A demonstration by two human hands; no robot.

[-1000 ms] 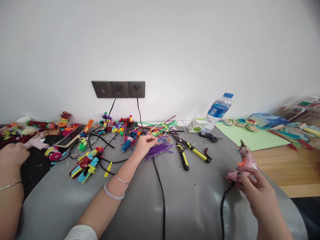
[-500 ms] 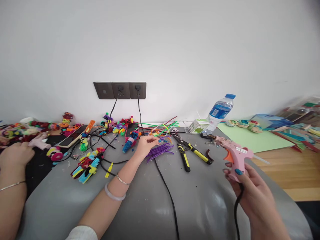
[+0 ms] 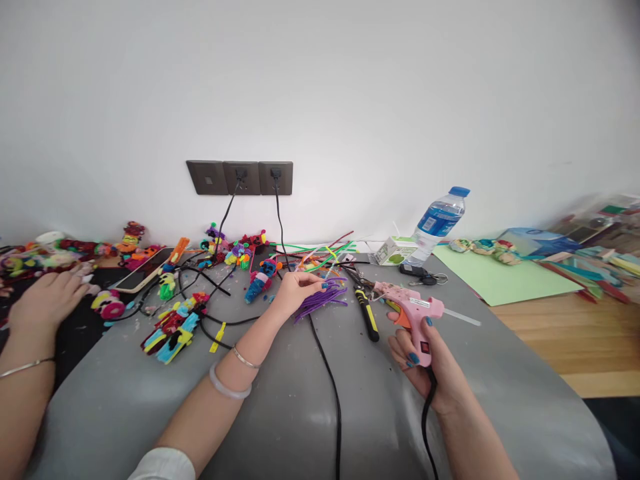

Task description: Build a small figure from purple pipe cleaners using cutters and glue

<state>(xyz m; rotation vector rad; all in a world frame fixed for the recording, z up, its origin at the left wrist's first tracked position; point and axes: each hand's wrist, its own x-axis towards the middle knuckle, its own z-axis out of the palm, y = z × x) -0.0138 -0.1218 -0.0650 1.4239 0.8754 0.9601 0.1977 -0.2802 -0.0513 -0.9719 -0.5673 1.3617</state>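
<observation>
My right hand (image 3: 431,370) is closed round the grip of a pink hot glue gun (image 3: 415,310), held just above the grey table cover (image 3: 280,427) with its nozzle pointing left toward the yellow-handled pliers (image 3: 367,315). The gun's black cord hangs down from its handle. My left hand (image 3: 293,292) rests further back with its fingers pinched together at a bundle of purple pipe cleaners (image 3: 320,301). What the fingers grip is too small to name.
Another person's hand (image 3: 45,300) lies at the far left among colourful pipe-cleaner figures (image 3: 173,327) and a phone (image 3: 143,270). Black cables (image 3: 327,373) run from wall sockets (image 3: 240,177). A water bottle (image 3: 437,223), juice box (image 3: 395,251), keys (image 3: 423,273) and green sheet (image 3: 500,277) are at the right.
My right hand picked the glue gun up from the right side of the table and carried it left toward the pliers, turning its nozzle leftward. My left hand stayed put; the other person's hand opened slightly.
</observation>
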